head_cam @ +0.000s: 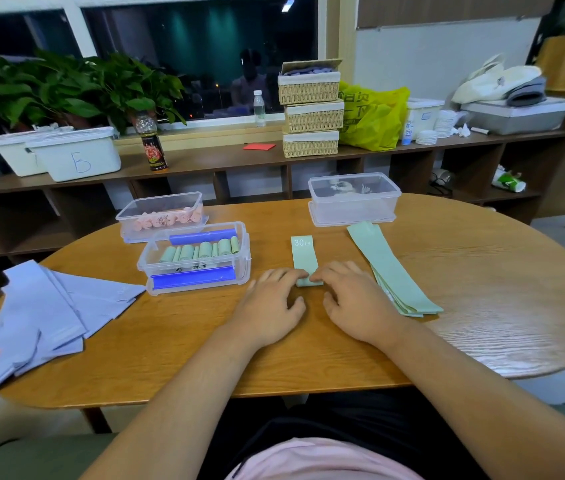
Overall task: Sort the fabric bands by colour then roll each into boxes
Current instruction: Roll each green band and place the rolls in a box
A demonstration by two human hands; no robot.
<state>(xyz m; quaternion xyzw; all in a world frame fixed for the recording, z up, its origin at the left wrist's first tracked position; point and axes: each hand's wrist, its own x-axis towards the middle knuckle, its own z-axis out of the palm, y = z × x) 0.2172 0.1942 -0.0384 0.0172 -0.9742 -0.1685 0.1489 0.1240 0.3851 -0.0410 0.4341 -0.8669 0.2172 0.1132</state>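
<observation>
Your left hand (274, 306) and right hand (357, 303) both pinch the near end of the green band (303, 254), which is curled into a small roll there. The band lies flat mid-table (204, 341), long axis near-to-far, with the printed end (reads 30 LB) pointing far. Just right is a stack of green bands (391, 271), its far end leaning left. To the left, a clear box (142, 265) holds green rolls. The lilac bands (49, 306) sit at the left edge.
</observation>
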